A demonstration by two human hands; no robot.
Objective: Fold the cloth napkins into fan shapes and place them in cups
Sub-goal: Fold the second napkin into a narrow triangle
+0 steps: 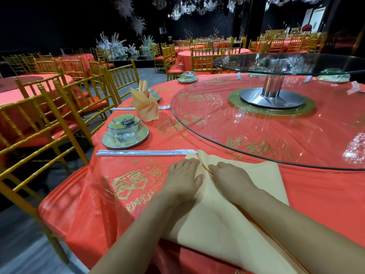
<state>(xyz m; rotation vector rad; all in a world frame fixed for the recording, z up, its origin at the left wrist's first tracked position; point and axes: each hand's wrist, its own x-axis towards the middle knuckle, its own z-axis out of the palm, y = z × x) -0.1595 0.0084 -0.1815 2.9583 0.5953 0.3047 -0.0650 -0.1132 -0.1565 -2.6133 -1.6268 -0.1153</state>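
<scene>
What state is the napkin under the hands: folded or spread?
Partly folded: napkin lies flat, one raised pleat between left hand and right hand.

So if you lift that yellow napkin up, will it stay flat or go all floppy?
Probably floppy: the napkin drapes over the table edge and ridges up softly at the fold. Likely light, being thin cloth. It seems to hold creases though, since the folded napkin nearby stands upright.

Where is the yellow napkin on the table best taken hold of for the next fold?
Grip the napkin at the raised fold near its far corner, between the left hand and right hand. Come from above and pinch that ridge; the rest of the cloth lies flat, giving little to grip.
</scene>
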